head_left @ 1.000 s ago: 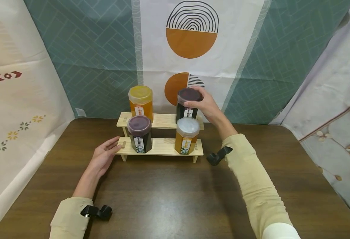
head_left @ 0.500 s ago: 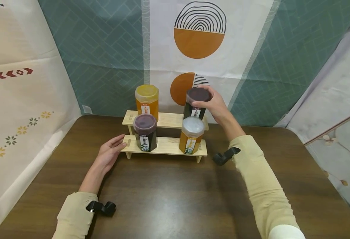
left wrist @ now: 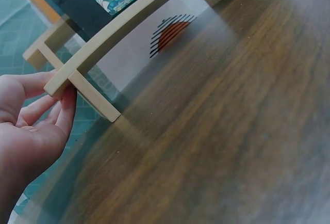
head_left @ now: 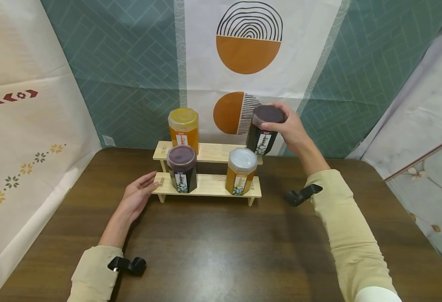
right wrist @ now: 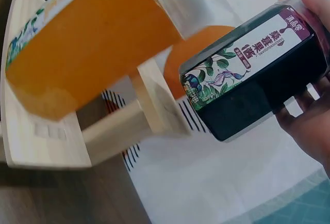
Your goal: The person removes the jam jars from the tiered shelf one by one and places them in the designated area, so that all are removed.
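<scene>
My right hand [head_left: 292,128] grips a dark hexagonal jar [head_left: 263,140] round its purple lid. The jar hangs slightly tilted at the right end of the upper shelf; the right wrist view shows its label and its base apart from the wood. With thumb and fingers, my left hand [left wrist: 38,115] pinches the left end of the lower shelf of a two-step wooden rack [head_left: 209,180]. A yellow-lidded orange jar [head_left: 183,130] stands on the upper shelf at left. Below it are a second dark jar [head_left: 182,170] and, at right, a white-lidded amber jar [head_left: 241,172].
The rack stands near the back edge of a brown wooden table [head_left: 209,243]. A green and white patterned cloth [head_left: 141,75] hangs directly behind it. Pale printed cloths hang at the left [head_left: 24,126] and right [head_left: 425,126] sides.
My right hand has lifted the dark jar off the upper shelf and moved it to the right. The left hand keeps its hold on the rack's end. The head view has shifted slightly.
</scene>
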`<action>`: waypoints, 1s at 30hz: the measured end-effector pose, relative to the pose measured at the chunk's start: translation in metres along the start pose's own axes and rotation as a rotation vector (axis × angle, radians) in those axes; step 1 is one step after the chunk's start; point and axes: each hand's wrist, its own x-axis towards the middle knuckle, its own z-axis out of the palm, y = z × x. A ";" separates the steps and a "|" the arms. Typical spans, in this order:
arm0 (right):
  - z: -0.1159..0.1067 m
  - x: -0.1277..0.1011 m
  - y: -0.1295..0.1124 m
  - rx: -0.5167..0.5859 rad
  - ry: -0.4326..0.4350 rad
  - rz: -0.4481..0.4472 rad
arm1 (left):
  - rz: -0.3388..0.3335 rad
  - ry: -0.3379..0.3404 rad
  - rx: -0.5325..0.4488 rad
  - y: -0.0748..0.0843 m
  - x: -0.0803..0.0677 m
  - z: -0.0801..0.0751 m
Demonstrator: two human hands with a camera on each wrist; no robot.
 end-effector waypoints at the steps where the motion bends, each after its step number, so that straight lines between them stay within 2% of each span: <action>1: -0.003 -0.001 -0.001 0.008 0.004 -0.001 | 0.001 0.000 -0.004 0.000 0.000 0.000; 12: -0.045 -0.021 0.005 0.108 0.046 0.005 | 0.009 -0.013 -0.010 -0.002 0.000 -0.002; 22: -0.069 -0.044 0.038 0.026 0.010 0.058 | 0.009 -0.005 -0.011 -0.002 0.000 -0.001; 30: -0.071 -0.055 0.067 -0.044 0.008 0.095 | 0.011 -0.007 -0.018 -0.002 0.000 -0.002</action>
